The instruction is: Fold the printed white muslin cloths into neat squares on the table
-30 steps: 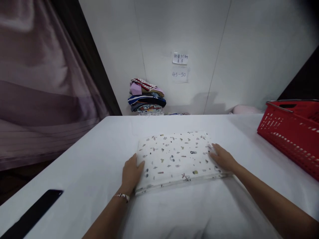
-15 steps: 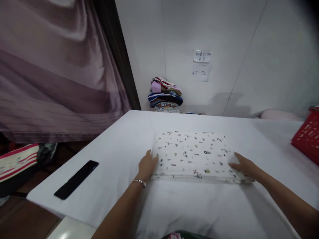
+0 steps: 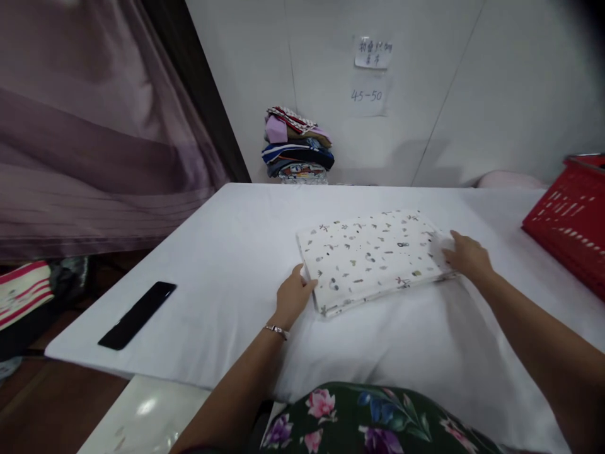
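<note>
A folded white cloth [image 3: 368, 258] with small printed motifs lies flat on the white-covered table [image 3: 227, 252], turned at a slant with its right end farther from me. My left hand [image 3: 293, 295] grips its left edge, thumb on top near the front corner and a bracelet on the wrist. At the right edge, my right hand [image 3: 467, 255] pinches the cloth with the thumb over it. The fingertips under the cloth are partly hidden on both sides.
A black phone-like slab [image 3: 137, 315] lies at the table's left. To the right stands a red plastic basket [image 3: 567, 221]. Behind the far edge are a pile of folded clothes [image 3: 297, 145] and wall papers [image 3: 371, 75]. A mauve curtain [image 3: 94, 139] hangs at left.
The cloth has turned from nearly square-on to slanted, its right end swinging away from me, with both hands still at its ends. The camera view has tilted downward.
</note>
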A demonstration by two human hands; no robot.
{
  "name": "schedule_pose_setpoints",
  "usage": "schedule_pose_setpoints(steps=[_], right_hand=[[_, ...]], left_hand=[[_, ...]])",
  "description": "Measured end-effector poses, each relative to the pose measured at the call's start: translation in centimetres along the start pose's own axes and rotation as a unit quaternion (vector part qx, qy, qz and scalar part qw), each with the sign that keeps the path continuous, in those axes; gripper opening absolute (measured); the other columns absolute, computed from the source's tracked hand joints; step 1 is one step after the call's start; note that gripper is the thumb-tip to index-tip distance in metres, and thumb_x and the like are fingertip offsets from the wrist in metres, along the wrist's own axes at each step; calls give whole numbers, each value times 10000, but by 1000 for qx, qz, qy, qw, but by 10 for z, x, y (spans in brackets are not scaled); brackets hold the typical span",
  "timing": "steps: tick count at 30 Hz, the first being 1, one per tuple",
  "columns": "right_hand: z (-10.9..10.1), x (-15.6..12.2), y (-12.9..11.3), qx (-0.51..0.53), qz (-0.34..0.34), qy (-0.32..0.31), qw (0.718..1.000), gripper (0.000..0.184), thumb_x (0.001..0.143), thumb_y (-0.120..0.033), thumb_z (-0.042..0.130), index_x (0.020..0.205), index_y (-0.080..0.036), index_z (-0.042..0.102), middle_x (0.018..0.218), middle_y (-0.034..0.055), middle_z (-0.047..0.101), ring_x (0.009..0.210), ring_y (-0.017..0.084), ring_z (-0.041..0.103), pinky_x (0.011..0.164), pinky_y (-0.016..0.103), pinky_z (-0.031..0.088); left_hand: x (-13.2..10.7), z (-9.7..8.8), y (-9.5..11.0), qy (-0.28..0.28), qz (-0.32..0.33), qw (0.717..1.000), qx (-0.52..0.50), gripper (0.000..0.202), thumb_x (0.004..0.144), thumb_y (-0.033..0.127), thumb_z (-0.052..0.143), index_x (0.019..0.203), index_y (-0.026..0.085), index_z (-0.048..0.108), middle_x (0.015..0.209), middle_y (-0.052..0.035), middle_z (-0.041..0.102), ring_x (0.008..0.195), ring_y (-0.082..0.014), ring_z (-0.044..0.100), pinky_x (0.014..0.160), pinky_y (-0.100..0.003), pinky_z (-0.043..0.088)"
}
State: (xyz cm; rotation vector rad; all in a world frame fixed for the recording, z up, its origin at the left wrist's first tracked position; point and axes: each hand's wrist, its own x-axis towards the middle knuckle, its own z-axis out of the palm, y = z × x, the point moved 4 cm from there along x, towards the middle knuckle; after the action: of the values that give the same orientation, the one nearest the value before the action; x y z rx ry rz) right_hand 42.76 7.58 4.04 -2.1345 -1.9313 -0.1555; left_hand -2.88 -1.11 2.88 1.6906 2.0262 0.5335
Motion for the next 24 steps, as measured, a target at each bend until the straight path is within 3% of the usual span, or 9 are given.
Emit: schedule_pose_setpoints(steps=[2,4,6,10,13,17,21,24], right_hand=[[-5,-21,-38,44,-32,2,999,496,850,-285,463,1289,-57,490,1254,221,530,1155,318,484,922,423,384],[-7,-47,-84,134,-106,-31,985,420,866,-300,429,1232,-135,552,1248,137,557,1167,270,484,970,406,386],[-7,-75,-131,212,-216,-75,950,375,886,-362,404,1173,-220,599,1222,75,583,1163,252,492,984,419,394],[-7,-115,-195,281,-374,-79,881,354,916,-379,376,1119,-244,632,1152,84,618,1128,250,515,966,460,409],[-2,-125,-216,282,-419,-62,861,326,916,-326,381,1075,-228,647,1105,101,633,1088,242,535,946,453,418],[-3,-133,-226,284,-423,-43,859,301,895,-253,389,1064,-221,635,1097,96,627,1051,223,543,923,410,423],[-10,-147,-245,283,-401,-42,870,316,851,-239,472,1150,-195,566,1139,100,600,1062,230,517,921,398,394],[-6,-151,-264,258,-370,-59,890,271,847,-279,527,1102,-202,577,1059,87,619,1008,237,522,875,391,394]], left_hand=[[-7,0,-3,21,41,998,-37,420,806,363,532,1200,220,508,817,7,619,705,-138,564,652,-255,407],[-17,1,-5,29,97,992,-72,292,807,285,509,1083,217,577,857,1,595,696,-122,542,684,-252,430],[-30,5,-3,9,149,984,-99,260,798,205,478,1024,217,606,923,-10,582,701,-111,534,700,-244,448],[-49,10,3,-37,199,976,-78,333,776,121,442,1028,234,628,1054,-14,563,749,-103,547,726,-235,459],[-51,9,9,-28,218,975,-41,319,801,135,435,1018,242,644,1055,-13,562,854,-121,556,782,-244,449],[-51,6,16,11,228,973,-47,295,832,161,432,1008,245,653,992,-8,565,881,-122,554,790,-241,440],[-53,9,19,27,215,973,-75,284,835,162,443,1010,245,650,908,-3,562,832,-115,553,754,-229,445],[-55,11,20,30,222,970,-99,267,831,149,446,986,243,642,872,6,567,821,-111,550,764,-231,441]])
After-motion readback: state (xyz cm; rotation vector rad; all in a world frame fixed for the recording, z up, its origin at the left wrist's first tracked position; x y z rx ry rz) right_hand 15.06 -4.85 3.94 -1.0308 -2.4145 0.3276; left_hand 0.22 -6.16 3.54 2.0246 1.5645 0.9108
